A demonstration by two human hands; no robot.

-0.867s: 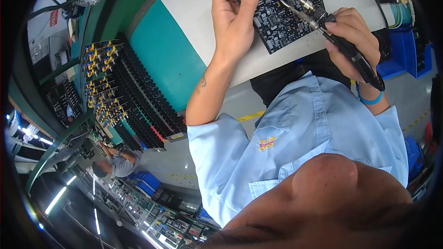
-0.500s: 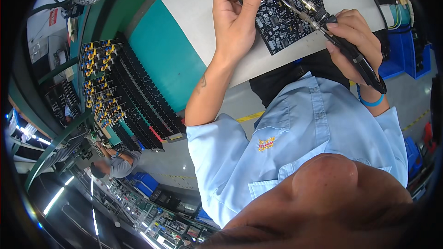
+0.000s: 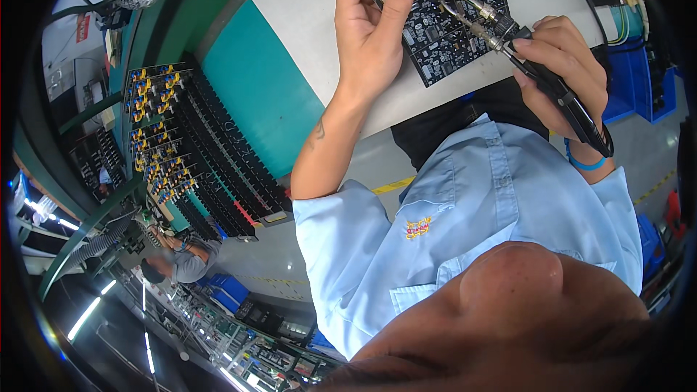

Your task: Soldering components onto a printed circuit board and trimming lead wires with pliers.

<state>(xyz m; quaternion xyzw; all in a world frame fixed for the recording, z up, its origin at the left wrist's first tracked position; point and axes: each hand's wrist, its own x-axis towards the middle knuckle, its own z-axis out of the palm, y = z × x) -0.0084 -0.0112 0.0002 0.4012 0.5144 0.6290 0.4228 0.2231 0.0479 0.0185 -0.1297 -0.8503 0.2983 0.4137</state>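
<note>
A black circuit board panel (image 3: 454,47), crowded with small components, is gripped along its left edge by my left hand (image 3: 370,40), thumb on top and fingers at the edge and beneath. My right hand (image 3: 566,72) is closed round the black handle of a soldering iron (image 3: 555,91). The tool has a metal barrel and a thin curved metal tube beside it, both pointing at the upper middle of the panel. Whether the tip touches the board I cannot tell.
White paper (image 3: 290,11) lies under the panel on a teal mat (image 3: 250,72). At the left stands a black rack (image 3: 225,123) with boards bearing yellow parts. Blue bins (image 3: 639,87) and cables are at the right. Farther off, a person (image 3: 190,258) works in grey.
My right hand and the soldering iron have shifted slightly right and toward me, drawing the tip back a little. My left hand and the circuit board panel have hardly moved.
</note>
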